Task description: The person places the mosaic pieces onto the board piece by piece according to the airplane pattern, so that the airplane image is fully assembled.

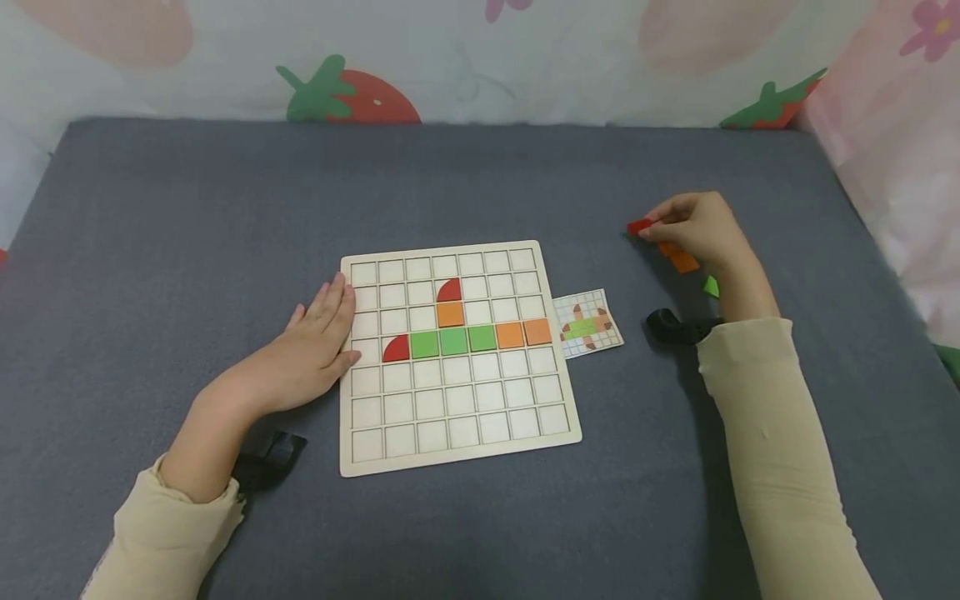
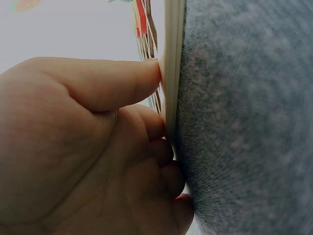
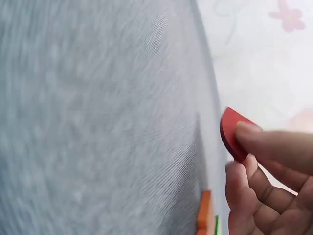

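Between thumb and fingers, my right hand [image 1: 693, 225] pinches a red quarter-circle tile [image 3: 234, 132], lifted off the cloth at the right. Below that hand lie orange tiles [image 1: 682, 261] and a green tile [image 1: 711, 287], partly hidden by the hand and wrist. My left hand [image 1: 303, 354] rests with extended fingers against the left edge of a wooden grid board [image 1: 457, 462]; in the left wrist view its thumb touches the board's rim [image 2: 172, 63]. On the board sit two red quarter-circles, a row of green squares [image 1: 453, 341] and several orange squares [image 1: 510, 335].
A small printed pattern card [image 1: 588, 323] lies at the board's right edge, showing a coloured grid figure. Dark straps with black devices are on both wrists. Grey cloth [image 1: 225, 208] covers the table, and a strawberry-print sheet [image 1: 562, 67] hangs behind it.
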The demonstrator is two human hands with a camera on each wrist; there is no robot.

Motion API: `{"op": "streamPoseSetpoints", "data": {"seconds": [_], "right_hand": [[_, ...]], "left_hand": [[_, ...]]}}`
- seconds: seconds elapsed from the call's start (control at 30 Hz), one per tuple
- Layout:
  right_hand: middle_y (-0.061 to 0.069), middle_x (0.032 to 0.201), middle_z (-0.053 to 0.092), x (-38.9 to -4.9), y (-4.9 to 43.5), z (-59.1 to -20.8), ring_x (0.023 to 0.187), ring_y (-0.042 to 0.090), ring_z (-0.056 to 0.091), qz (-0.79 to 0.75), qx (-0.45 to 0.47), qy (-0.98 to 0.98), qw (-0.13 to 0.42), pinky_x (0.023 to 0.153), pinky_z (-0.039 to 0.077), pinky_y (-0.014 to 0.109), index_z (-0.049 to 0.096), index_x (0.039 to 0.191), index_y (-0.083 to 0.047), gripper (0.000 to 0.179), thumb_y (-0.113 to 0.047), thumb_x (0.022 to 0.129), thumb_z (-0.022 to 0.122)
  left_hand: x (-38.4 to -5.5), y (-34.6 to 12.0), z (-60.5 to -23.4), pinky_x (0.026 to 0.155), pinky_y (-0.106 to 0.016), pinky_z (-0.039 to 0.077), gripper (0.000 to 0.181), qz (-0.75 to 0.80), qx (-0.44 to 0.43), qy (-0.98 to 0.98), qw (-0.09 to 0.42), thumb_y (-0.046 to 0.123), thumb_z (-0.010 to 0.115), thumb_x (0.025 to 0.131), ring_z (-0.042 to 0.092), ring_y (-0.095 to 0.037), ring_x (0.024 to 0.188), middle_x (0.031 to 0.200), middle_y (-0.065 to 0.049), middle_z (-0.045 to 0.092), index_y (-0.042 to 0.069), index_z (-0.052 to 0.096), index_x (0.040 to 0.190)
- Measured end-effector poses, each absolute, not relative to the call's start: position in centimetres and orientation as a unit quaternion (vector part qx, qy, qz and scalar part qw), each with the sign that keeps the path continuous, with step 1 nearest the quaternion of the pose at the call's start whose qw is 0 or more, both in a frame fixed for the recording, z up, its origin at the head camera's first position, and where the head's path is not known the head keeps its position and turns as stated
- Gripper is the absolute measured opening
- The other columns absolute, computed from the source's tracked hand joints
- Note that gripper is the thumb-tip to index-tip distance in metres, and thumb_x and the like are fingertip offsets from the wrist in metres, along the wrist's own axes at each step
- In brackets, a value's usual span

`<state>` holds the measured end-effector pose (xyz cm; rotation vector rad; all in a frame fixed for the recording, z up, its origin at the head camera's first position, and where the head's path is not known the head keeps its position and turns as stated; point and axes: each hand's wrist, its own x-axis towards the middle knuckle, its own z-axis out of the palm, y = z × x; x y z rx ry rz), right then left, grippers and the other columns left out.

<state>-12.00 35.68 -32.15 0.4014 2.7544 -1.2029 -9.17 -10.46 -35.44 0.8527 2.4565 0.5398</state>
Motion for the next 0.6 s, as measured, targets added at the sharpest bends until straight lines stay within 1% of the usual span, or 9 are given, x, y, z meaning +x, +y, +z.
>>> {"op": "streamPoseSetpoints", "data": {"seconds": [0.17, 0.3, 0.37, 0.53, 0.6], "right_hand": [[-0.007, 0.088, 0.065, -11.5, 34.7, -31.5, 0.073, 0.018, 0.057, -0.427, 0.115, 0.894, 0.069, 0.064, 0.048, 0.027, 0.067, 0.103, -0.002, 0.029, -0.025, 0.086, 0.071], [-0.005, 0.090, 0.066, -11.0, 33.8, -31.1, 0.078, 0.020, 0.058, -0.438, 0.089, 0.891, 0.080, 0.067, 0.049, 0.028, 0.067, 0.101, -0.003, 0.027, -0.025, 0.086, 0.071], [-0.006, 0.090, 0.067, -10.7, 33.3, -31.0, 0.080, 0.021, 0.060, -0.445, 0.078, 0.888, 0.083, 0.057, 0.047, 0.027, 0.068, 0.099, -0.005, 0.023, -0.024, 0.087, 0.070], [-0.004, 0.089, 0.067, -10.0, 32.0, -30.8, 0.085, 0.020, 0.062, -0.484, 0.028, 0.870, 0.086, 0.061, 0.049, 0.028, 0.065, 0.096, -0.005, 0.008, -0.011, 0.090, 0.064], [-0.002, 0.090, 0.067, -9.9, 31.4, -30.8, 0.087, 0.021, 0.063, -0.496, 0.008, 0.863, 0.092, 0.072, 0.050, 0.029, 0.064, 0.097, -0.003, 0.007, -0.006, 0.091, 0.061]], "left_hand": [[-9.2, -10.5, -35.4, 0.109, -0.059, 0.002, 0.072, 0.198, 0.312, 0.898, 0.240, 0.020, 0.043, 0.100, -0.012, -0.039, 0.140, 0.153, -0.024, -0.016, -0.011, -0.003, 0.146], [-9.2, -10.4, -35.3, 0.109, -0.059, 0.002, 0.072, 0.200, 0.313, 0.897, 0.240, 0.020, 0.043, 0.100, -0.012, -0.039, 0.140, 0.153, -0.024, -0.016, -0.011, -0.003, 0.146], [-9.2, -10.4, -35.2, 0.109, -0.059, 0.002, 0.072, 0.201, 0.313, 0.896, 0.241, 0.020, 0.043, 0.100, -0.012, -0.039, 0.140, 0.153, -0.024, -0.016, -0.011, -0.003, 0.146], [-9.2, -10.3, -35.1, 0.109, -0.058, 0.001, 0.072, 0.201, 0.315, 0.895, 0.245, 0.021, 0.043, 0.100, -0.012, -0.038, 0.140, 0.153, -0.024, -0.016, -0.010, -0.004, 0.146], [-9.3, -10.3, -35.0, 0.109, -0.058, 0.001, 0.072, 0.200, 0.315, 0.895, 0.247, 0.021, 0.043, 0.100, -0.013, -0.038, 0.140, 0.153, -0.024, -0.017, -0.010, -0.004, 0.146]]}}
